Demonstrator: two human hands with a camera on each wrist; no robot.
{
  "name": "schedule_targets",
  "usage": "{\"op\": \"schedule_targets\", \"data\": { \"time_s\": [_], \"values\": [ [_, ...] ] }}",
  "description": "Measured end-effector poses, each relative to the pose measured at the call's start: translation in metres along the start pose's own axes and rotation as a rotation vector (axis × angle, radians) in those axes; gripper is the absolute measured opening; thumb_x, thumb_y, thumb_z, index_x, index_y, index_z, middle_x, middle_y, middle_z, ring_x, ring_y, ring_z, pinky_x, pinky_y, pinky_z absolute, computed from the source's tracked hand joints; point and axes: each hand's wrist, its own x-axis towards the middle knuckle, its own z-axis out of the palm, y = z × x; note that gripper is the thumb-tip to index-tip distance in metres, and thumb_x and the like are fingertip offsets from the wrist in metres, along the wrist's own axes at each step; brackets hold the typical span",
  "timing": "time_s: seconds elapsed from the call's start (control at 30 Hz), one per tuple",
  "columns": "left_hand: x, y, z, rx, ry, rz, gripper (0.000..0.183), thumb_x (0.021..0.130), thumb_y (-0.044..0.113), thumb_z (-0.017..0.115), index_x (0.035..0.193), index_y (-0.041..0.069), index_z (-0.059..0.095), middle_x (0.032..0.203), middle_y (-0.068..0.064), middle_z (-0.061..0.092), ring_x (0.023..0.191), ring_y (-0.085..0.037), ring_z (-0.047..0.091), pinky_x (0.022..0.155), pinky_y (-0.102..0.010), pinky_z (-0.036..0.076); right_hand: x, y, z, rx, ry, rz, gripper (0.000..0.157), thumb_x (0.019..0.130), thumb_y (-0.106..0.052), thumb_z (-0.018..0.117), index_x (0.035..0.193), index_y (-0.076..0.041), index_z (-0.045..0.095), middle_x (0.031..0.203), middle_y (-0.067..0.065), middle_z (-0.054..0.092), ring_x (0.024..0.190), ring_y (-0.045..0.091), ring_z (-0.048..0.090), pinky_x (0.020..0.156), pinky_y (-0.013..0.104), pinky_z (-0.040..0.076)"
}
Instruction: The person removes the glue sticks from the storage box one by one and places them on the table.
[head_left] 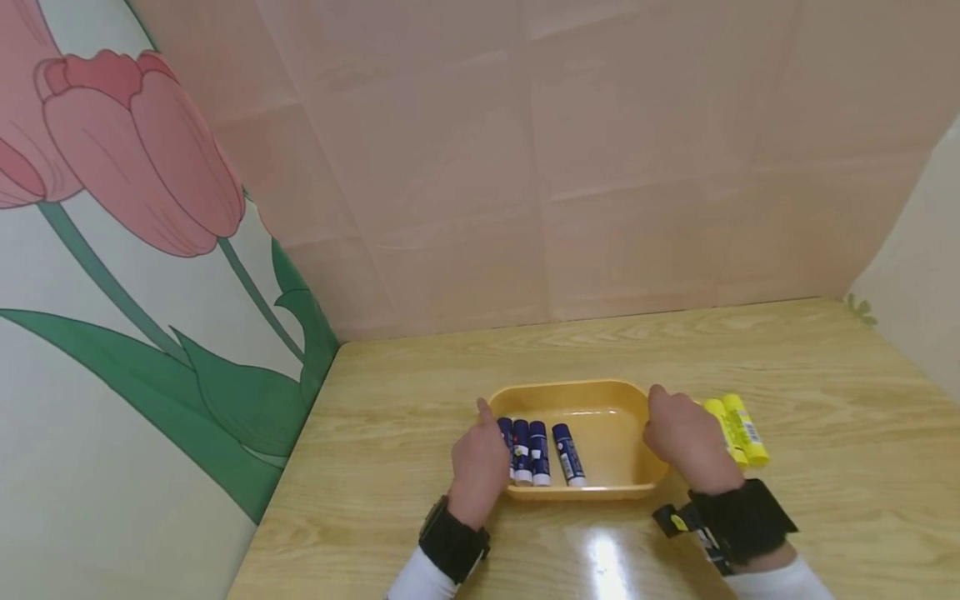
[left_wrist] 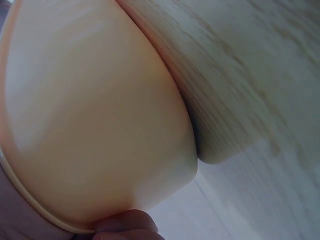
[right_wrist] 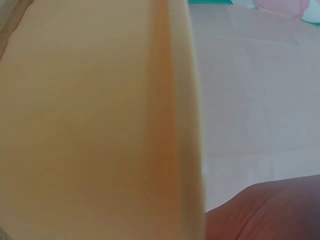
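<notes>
Tray [head_left: 618, 454] of orange-yellow plastic is at the wooden table [head_left: 375, 417], between the two hands. The left hand [head_left: 480, 467] grips its left end; in the left wrist view, fingers [left_wrist: 127, 222] show at the outer wall, under the rim. The right hand [head_left: 690, 437] holds the opposite end by the rim. Inside lie four dark blue sticks [head_left: 538, 454], three close together at the left side and one apart, nearer the middle. As a judgement, the blue sticks are already placed and both ends are taken in hand, while the yellow sticks [head_left: 746, 429] remain outside, on the table beside the right hand. This hand partly covers them, so their full number cannot be counted. The right fingertips are hidden, and both wrist views are filled mostly by tray wall; perhaps its bottom rests on the table.
</notes>
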Motion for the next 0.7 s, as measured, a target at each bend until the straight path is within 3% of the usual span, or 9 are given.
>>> {"op": "schedule_targets", "data": {
  "time_s": [0.37, 0.7],
  "values": [
    [-0.0018, -0.0029, -0.0020, -0.012, 0.000, -0.014, 0.073, 0.095, 0.016, 0.064, 0.155, -0.002, 0.027, 0.061, -0.004, 0.048, 0.050, -0.015, 0.046, 0.044, -0.027, 0.039, 0.0056, -0.0038, 0.0032, -0.018, -0.043, 0.027, 0.014, 0.089, -0.002, 0.057, 0.098, 0.010, 0.059, 0.075, 0.012, 0.053, 0.065, 0.026, 0.051, 0.052, 0.033, 0.041],
    [0.0005, -0.0003, -0.0003, 0.008, 0.006, -0.015, 0.074, 0.094, 0.017, 0.066, 0.155, -0.001, 0.029, 0.063, -0.004, 0.050, 0.051, -0.015, 0.047, 0.045, -0.028, 0.041, 0.0039, 0.0003, 0.0073, -0.057, -0.007, 0.002, 0.011, 0.089, -0.002, 0.056, 0.093, 0.009, 0.057, 0.073, 0.012, 0.053, 0.064, 0.027, 0.050, 0.052, 0.035, 0.042]
  ]
}}
